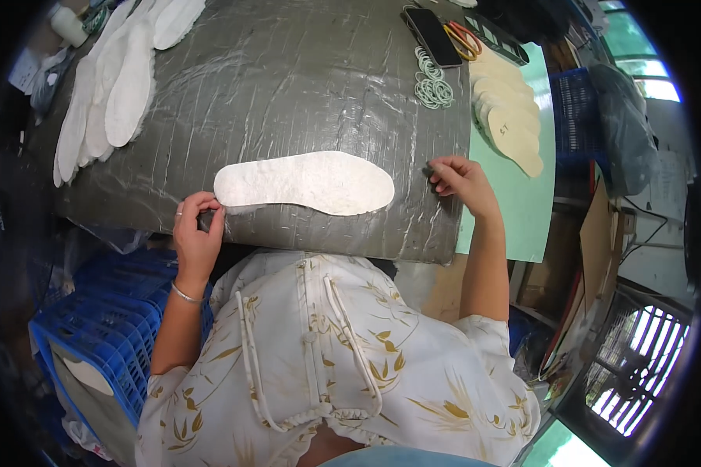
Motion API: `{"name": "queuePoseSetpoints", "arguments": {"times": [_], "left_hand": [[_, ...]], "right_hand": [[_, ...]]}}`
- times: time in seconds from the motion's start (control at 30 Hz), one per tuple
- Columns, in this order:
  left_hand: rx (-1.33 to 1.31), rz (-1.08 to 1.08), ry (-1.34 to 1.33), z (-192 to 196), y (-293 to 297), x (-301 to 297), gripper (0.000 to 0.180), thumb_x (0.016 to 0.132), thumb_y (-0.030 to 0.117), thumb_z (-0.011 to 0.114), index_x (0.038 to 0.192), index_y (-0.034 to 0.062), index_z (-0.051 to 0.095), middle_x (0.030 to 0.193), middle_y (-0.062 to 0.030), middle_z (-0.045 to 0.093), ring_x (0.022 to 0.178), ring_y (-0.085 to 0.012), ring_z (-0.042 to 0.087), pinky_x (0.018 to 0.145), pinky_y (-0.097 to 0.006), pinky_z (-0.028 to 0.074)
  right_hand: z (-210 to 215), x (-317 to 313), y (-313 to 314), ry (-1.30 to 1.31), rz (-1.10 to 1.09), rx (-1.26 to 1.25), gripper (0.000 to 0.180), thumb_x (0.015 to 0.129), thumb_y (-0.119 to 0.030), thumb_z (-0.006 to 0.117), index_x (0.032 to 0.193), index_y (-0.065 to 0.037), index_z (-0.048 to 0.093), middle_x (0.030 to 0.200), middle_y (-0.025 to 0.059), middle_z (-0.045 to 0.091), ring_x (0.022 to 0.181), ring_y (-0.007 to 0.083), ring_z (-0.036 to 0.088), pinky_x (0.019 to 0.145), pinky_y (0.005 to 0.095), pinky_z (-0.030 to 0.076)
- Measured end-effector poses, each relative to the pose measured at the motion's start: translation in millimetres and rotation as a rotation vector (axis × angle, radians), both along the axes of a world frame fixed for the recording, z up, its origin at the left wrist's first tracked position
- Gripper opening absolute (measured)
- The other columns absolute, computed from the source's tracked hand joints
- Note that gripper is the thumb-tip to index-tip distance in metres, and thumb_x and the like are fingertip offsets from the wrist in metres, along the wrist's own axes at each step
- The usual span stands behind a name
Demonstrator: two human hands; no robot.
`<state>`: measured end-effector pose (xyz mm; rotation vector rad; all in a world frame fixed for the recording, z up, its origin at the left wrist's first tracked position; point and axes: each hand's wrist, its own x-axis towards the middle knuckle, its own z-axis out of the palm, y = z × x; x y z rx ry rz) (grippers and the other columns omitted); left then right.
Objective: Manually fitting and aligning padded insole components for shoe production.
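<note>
A white, fuzzy shoe insole (311, 183) lies flat across the grey covered work surface (288, 93), its narrow heel pointing left. At that heel is my left hand (197, 237), fingers curled and thumb and forefinger pinched at the edge. Off the insole's toe end, apart from it, my right hand (466, 185) hovers over the surface with its fingers bent together. Something small and dark shows at its fingertips, too small to name. More white insoles (128, 93) lie overlapped at the far left.
Cream insole shapes (514, 128) lie fanned on a green sheet (533, 226) at right. Beyond are a phone (432, 37), orange-handled scissors (466, 43) and pale green rubber bands (432, 87). Blue crates (117, 327) stand at lower left, another blue crate (576, 113) at right.
</note>
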<state>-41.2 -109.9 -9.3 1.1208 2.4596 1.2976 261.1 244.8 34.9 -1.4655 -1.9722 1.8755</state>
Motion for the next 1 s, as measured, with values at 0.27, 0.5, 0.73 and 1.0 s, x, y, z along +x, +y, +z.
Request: {"name": "queuePoseSetpoints", "arguments": {"times": [0.27, 0.5, 0.73, 1.0], "left_hand": [[-0.014, -0.131, -0.225, 10, -3, -18, 0.029, 0.077, 0.001, 0.074, 0.105, 0.0039, 0.064, 0.094, -0.0088, 0.069, 0.09, -0.0209, 0.066, 0.084, -0.032, 0.049], [-0.189, -0.418, -0.323, 46, 0, -49, 0.039, 0.076, 0.009, 0.075, 0.111, 0.0035, 0.06, 0.115, -0.011, 0.064, 0.109, -0.0258, 0.061, 0.095, -0.035, 0.047], [-0.198, -0.345, -0.331, 45, 1, -51, 0.048, 0.076, 0.01, 0.077, 0.117, 0.0049, 0.053, 0.112, -0.0099, 0.065, 0.112, -0.023, 0.062, 0.096, -0.034, 0.046], [-0.158, -0.36, -0.291, 29, 4, -57, 0.045, 0.075, 0.003, 0.075, 0.116, 0.0014, 0.056, 0.111, -0.0084, 0.062, 0.11, -0.019, 0.06, 0.099, -0.031, 0.044]], "right_hand": [[-9, -22, -67, 0.074, 0.097, 0.103, 0.024, 0.094, -0.017, 0.065, 0.103, 0.005, 0.07, 0.08, 0.004, 0.067, 0.069, 0.0089, 0.061, 0.064, 0.0238, 0.051], [-17, -15, -74, 0.018, 0.011, 0.115, 0.023, 0.095, -0.018, 0.063, 0.106, 0.001, 0.071, 0.082, 0.0028, 0.068, 0.07, 0.0078, 0.062, 0.061, 0.0222, 0.051], [-13, -22, -79, 0.016, -0.062, 0.12, 0.025, 0.095, -0.018, 0.062, 0.109, 0.002, 0.069, 0.081, 0.0046, 0.069, 0.067, 0.0088, 0.063, 0.058, 0.0227, 0.051], [-10, -43, -83, 0.058, -0.095, 0.022, 0.025, 0.091, -0.018, 0.061, 0.094, 0.005, 0.07, 0.075, 0.0055, 0.067, 0.062, 0.0096, 0.062, 0.057, 0.0228, 0.051]]}}
